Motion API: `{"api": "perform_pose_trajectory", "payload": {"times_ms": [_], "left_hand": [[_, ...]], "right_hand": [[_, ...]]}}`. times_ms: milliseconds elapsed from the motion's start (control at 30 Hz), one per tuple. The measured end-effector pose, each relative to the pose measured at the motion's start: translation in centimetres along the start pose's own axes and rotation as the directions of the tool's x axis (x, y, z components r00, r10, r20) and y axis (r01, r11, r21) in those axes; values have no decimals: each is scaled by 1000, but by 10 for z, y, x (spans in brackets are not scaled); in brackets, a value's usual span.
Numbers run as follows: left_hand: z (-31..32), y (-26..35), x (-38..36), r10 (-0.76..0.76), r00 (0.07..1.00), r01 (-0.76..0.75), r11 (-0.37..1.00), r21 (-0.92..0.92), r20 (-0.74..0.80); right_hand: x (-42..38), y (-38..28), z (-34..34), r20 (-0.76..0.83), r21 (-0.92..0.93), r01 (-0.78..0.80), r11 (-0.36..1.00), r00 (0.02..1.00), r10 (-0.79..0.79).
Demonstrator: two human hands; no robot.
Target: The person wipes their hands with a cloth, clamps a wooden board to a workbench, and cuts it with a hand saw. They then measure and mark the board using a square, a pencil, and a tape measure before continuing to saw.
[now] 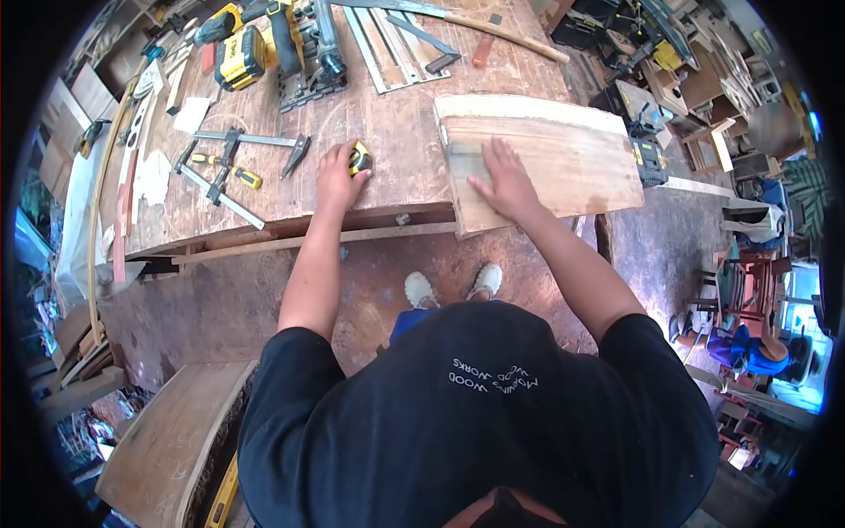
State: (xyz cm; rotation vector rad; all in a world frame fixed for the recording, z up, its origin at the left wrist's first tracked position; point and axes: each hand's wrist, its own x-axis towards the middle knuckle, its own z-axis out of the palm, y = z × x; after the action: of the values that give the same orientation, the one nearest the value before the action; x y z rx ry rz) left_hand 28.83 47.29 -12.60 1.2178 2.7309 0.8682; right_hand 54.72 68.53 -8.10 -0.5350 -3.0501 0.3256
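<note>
My left hand (339, 180) rests on the workbench near its front edge, its fingers and thumb closed round a yellow and black tape measure (360, 159). To the right lies a thick wooden board (576, 158) with a pale strip along its far edge. It overhangs the front of the bench. My right hand (508, 183) lies flat on the board's left half, fingers stretched out and thumb apart. Left of the tape measure are two bar clamps (255, 138) (216, 189) and a yellow and black screwdriver-like handle (247, 178).
At the back of the workbench (396, 123) are a yellow cordless power tool (286, 48), metal rails (392, 53) and a long-handled hammer (519, 40). A curved wooden panel (172, 440) leans behind on the left. Another person (748, 352) sits at the far right.
</note>
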Motion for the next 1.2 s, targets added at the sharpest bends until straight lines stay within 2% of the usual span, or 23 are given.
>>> {"api": "perform_pose_trajectory", "payload": {"times_ms": [67, 100, 167, 233, 267, 300, 367, 433, 500, 533, 567, 633, 667, 733, 800, 867, 933, 967, 1033, 1067, 1133, 1167, 1200], "left_hand": [[-3, -6, -5, 22, 1000, -22, 1000, -3, -4], [-6, -8, -6, 25, 1000, -25, 1000, 3, -13], [-10, -9, -11, 3, 1000, -2, 1000, 25, -28], [-9, -11, -13, 10, 999, -10, 1000, 14, -37], [-10, -13, -12, -4, 1000, 4, 1000, 20, -31], [-8, -15, -10, -11, 1000, 11, 1000, 23, -22], [-3, -19, -8, 23, 999, -22, 999, 27, -35], [0, -24, -5, 78, 996, -78, 997, -8, -31], [3, -23, -8, 64, 997, -64, 998, 0, -39], [5, -23, -9, 81, 995, -81, 997, -4, -55], [6, -24, -10, 92, 993, -92, 996, -5, -71], [9, -25, -10, 129, 989, -130, 991, -14, -69], [10, -26, -9, 127, 989, -128, 992, -13, -78], [8, -26, -8, 139, 988, -139, 990, 3, -65], [6, -19, -8, 107, 993, -106, 994, 23, -49], [6, -17, -7, 92, 995, -91, 995, 47, -35], [6, -12, -7, 69, 997, -66, 994, 82, -27], [5, -9, -7, 34, 999, -34, 992, 121, 2], [3, -1, -9, -12, 1000, 9, 985, 172, 16], [6, 4, -12, -11, 1000, 15, 970, 244, -17], [-1, 37, -24, -23, 999, 32, 930, 366, -30], [3, 45, -31, -42, 998, 59, 924, 378, -53], [12, 51, -37, 38, 998, -22, 957, 289, -49]], "right_hand": [[15, 5, 16, -9, 18, -141, 990, 990, 141], [14, -7, 12, -18, 20, -135, 991, 991, 136], [-8, -43, 0, 145, 36, 235, 971, 960, -237], [-20, -52, -3, 304, 231, 434, 871, 818, -488], [-31, -49, -1, 118, 256, 473, 843, 850, -513], [-37, -39, 2, 109, 244, 447, 860, 869, -483], [-55, -12, 4, -23, 74, 270, 960, 963, -269], [-86, 28, -4, -35, 38, 207, 978, 978, -206], [-122, 81, -9, -29, 18, 166, 986, 986, -166], [-146, 106, -19, -81, 42, -15, 999, 997, 18], [-170, 130, -27, -128, 81, -187, 979, 972, 197], [-204, 175, -22, -236, 26, -599, 800, 774, 587], [-209, 179, -19, -247, 34, -616, 787, 758, 604], [-208, 177, -20, -432, 53, -690, 722, 636, 640], [-190, 139, -13, -434, 180, -551, 815, 699, 568], [-161, 100, 0, -390, 154, -326, 933, 847, 360], [-139, 62, 0, -289, 188, -41, 981, 952, 96], [-134, 53, 6, -294, 199, -35, 979, 951, 94], [-125, 46, 8, -205, 47, 235, 971, 953, -221], [-125, 59, 1, -128, 37, 211, 977, 970, -204], [-136, 125, -3, -127, 229, 85, 970, 990, -57], [-149, 168, -10, -211, 189, -9, 982, 976, 49], [-164, 216, -11, -263, 255, -176, 951, 934, 243]]}}
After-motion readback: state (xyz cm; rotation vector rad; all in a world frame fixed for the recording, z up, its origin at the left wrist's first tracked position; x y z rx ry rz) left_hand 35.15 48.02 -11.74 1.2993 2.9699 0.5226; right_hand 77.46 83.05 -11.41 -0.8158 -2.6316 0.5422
